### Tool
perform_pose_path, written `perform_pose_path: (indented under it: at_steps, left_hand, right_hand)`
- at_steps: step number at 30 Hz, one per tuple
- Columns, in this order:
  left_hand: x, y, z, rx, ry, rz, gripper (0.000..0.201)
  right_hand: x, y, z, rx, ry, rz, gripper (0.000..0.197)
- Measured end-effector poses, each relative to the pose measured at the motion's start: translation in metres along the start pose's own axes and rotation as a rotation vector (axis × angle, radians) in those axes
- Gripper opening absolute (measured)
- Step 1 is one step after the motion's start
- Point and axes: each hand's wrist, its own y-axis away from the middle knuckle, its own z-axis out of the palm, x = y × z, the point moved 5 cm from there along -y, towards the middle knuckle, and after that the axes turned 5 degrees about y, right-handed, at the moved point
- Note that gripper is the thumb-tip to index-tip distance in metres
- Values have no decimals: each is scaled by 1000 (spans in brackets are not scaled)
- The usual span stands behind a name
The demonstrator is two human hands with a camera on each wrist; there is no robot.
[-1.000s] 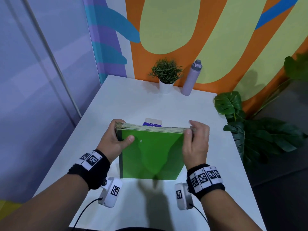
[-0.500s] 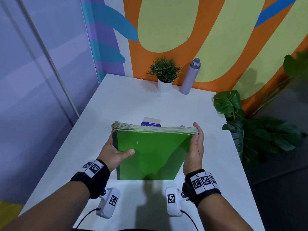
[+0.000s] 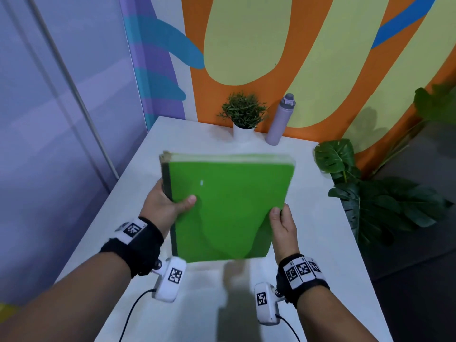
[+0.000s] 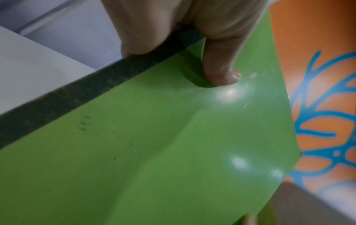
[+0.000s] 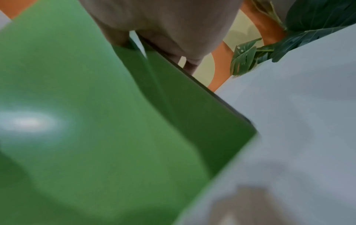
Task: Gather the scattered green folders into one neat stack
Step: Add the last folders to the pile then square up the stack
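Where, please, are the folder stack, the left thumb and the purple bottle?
folder stack (image 3: pixel 229 206): head view, top green cover.
left thumb (image 4: pixel 221 73): left wrist view, its tip.
purple bottle (image 3: pixel 280 122): head view, its body.

Both forearms bare, no sleeves. Left hand (image 3: pixel 165 206) and right hand (image 3: pixel 283 224) bare, no gloves or rings seen. Black fabric wristband (image 3: pixel 134 248) on left wrist, another (image 3: pixel 302 277) on right; each carries white tags printed with black square codes. Under each wrist hangs a white camera pod (image 3: pixel 171 280) (image 3: pixel 265 303), also code-tagged, trailing a thin black cable (image 3: pixel 132 314).
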Motion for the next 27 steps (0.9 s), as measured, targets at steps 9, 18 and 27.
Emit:
perform_pose_path:
  at_steps: [9, 18, 27]
  left_hand:
    - [12, -34, -15, 143, 372, -130, 69]
    - [-63, -29, -24, 123, -154, -433, 67]
    - [-138, -14, -44, -222, -1064, -511, 85]
  right_hand:
    - [4, -4, 25, -76, -696, 397, 45]
    - [41, 9, 30, 11, -776, 596, 38]
    - [95, -8, -25, 590, -585, 783, 37]
